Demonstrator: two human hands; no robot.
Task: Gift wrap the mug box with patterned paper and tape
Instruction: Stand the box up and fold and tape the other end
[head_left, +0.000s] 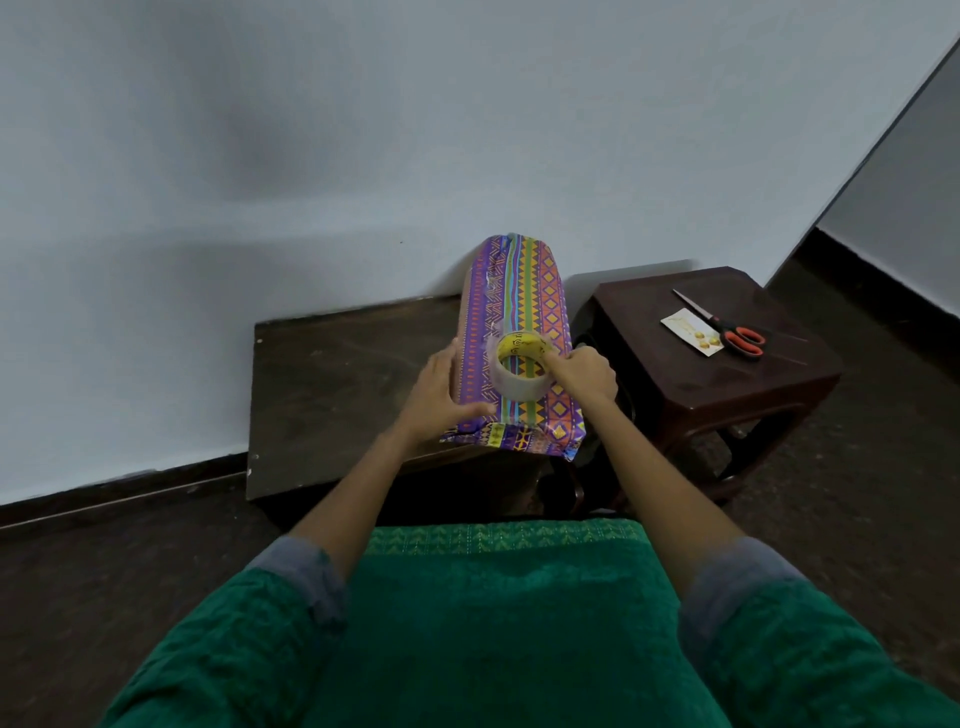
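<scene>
1. A dark, worn wooden board (332, 384) lies low against a pale blue-grey wall (311, 130); the floor (104, 561) is dark.
2. At 3 o'clock of the board stands one glossy dark-brown stool (727, 384), carrying one pair of red-handled scissors (727, 327) and one white card (691, 332).
3. One mug box (524, 312), wrapped in glossy striped patterned paper, rests on the board's right end.
4. One clear tape roll (519, 371) with a yellow core sits on top.
5. The left hand (441, 395) lies flat, fingers straight, against the box's 9 o'clock side.
6. The right hand (582, 374), fingers curled, pinches the roll's rim.
</scene>
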